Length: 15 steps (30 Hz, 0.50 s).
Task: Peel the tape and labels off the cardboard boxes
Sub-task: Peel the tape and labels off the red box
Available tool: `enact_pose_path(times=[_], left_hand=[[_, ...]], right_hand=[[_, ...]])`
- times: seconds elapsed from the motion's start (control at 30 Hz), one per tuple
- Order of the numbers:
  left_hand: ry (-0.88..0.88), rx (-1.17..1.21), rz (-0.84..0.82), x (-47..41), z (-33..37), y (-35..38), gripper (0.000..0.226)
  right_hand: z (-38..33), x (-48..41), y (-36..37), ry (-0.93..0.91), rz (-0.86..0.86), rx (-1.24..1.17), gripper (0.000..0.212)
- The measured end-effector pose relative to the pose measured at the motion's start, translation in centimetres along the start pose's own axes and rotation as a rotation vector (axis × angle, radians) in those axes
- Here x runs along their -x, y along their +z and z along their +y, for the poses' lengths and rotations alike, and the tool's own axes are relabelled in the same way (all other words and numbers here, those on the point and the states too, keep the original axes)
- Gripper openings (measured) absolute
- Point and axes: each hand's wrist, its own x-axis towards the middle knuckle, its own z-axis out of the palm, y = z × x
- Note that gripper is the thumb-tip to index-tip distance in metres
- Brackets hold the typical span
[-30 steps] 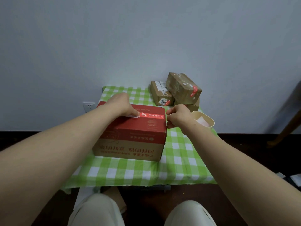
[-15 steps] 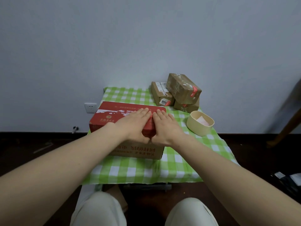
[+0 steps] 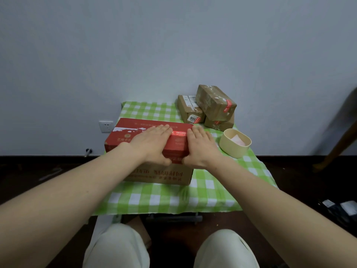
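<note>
While hands [image 3: 152, 145] lie flat, pressing red box [image 3: 176, 146]

I see red box [image 3: 123, 138] flat on cloth [image 3: 154, 200], long side twd me, lower front plain brown w/ upside-down print. Top: white torn patch at left, red label [image 3: 179, 133] nr right end. Three small brown boxes [image 3: 215, 102] piled far right, top one tilted w/ red sticker [image 3: 227, 107]; left one has white 9006 label [image 3: 193, 118].

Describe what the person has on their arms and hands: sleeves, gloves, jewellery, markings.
No sleeve shows: the left forearm and right forearm are bare to the frame's edges. The left hand and right hand wear no gloves, and no ring, watch or wristband is visible. No markings show. Pale trousers cover the knees.
</note>
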Motion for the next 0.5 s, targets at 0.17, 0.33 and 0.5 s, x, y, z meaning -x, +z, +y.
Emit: enact_pose_path(times=[0.17, 0.33, 0.5], left_hand=[[0.03, 0.014, -0.058, -0.4, 1.4, 0.5, 0.104], [-0.011, 0.034, -0.03, 0.4, -0.3, 0.2, 0.099], [-0.031, 0.055, -0.006, 1.2, -0.4, 0.7, 0.097]], right_hand=[[-1.5, -0.2, 0.7, -0.067, -0.034, -0.021, 0.097], [0.0, 0.4, 0.4, -0.038, -0.033, -0.057, 0.093], [-0.2, 0.6, 0.7, -0.007, -0.047, -0.094, 0.093]])
